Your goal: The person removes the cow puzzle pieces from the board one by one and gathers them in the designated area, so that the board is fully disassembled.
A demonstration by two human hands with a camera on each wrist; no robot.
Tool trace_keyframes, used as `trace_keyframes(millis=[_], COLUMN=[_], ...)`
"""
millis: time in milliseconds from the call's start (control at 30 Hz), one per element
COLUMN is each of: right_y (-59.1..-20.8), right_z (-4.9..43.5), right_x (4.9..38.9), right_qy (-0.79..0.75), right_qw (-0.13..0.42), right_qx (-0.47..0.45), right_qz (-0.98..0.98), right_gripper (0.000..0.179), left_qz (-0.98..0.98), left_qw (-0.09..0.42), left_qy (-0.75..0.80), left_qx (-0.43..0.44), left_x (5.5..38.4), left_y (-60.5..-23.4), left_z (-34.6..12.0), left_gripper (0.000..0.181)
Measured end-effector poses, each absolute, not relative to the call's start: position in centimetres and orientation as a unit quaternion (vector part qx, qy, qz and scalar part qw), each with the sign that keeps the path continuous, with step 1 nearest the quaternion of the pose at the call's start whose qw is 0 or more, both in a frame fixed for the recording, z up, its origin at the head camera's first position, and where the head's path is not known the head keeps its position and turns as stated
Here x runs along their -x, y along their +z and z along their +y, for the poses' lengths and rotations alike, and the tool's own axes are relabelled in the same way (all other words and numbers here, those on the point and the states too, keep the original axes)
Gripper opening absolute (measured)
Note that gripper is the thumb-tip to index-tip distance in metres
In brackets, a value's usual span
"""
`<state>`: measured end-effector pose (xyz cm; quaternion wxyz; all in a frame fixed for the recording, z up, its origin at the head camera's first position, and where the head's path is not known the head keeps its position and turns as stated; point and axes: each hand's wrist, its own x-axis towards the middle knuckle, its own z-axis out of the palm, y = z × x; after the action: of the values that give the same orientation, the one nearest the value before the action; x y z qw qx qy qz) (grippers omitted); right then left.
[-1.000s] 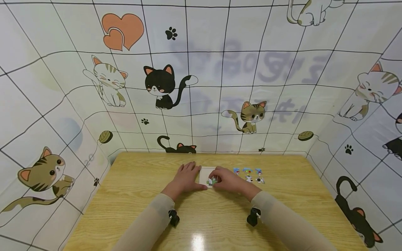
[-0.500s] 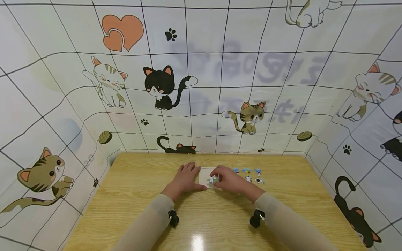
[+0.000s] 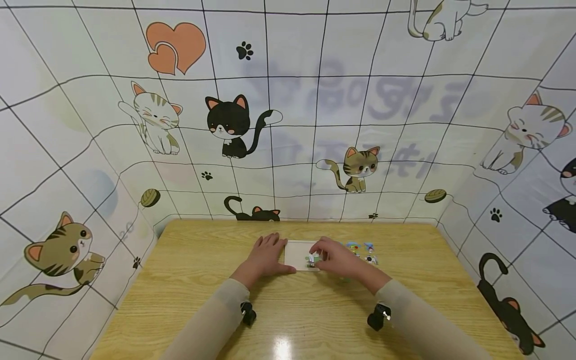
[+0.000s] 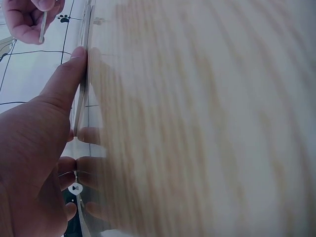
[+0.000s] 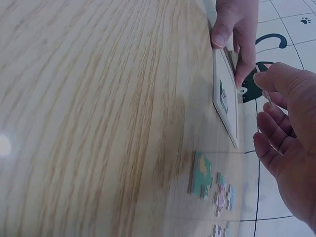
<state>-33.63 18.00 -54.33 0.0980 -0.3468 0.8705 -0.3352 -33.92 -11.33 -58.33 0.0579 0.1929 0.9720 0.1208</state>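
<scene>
My right hand (image 3: 336,257) pinches a flat jigsaw piece (image 3: 311,260) with green and white print, over the right part of a pale, shallow puzzle tray (image 3: 294,252). In the right wrist view the piece (image 5: 263,81) appears edge-on between thumb and fingertips, raised above the tray (image 5: 228,116). My left hand (image 3: 267,255) rests at the tray's left side, fingers fairly straight along it and thumb at the near left corner. The left wrist view shows that thumb (image 4: 74,64) against the tray's edge (image 4: 84,89).
Several more jigsaw pieces (image 3: 370,252) lie right of the tray, partly behind my right hand. A green piece (image 5: 201,175) sits nearer the front. The wooden table (image 3: 202,300) meets a cat-print cloth (image 3: 297,185) at the back and sides.
My right hand has shifted a little to the right with the piece, which looks turned more upright and shows more of its picture. The left hand stays at the tray.
</scene>
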Motion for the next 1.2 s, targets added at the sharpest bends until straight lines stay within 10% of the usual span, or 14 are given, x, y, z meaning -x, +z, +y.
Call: trace_keyframes(millis=[1200], right_y=[-54.3], right_z=[26.6], right_x=[30.8], right_qy=[-0.365], right_qw=[0.076], right_qx=[0.289], right_qz=[0.882], right_gripper=[0.025], left_qz=[0.971], left_qw=[0.047], left_qy=[0.138], left_qx=[-0.192], left_x=[34.3], left_y=[-59.0], left_z=[-11.6], left_gripper=[0.110])
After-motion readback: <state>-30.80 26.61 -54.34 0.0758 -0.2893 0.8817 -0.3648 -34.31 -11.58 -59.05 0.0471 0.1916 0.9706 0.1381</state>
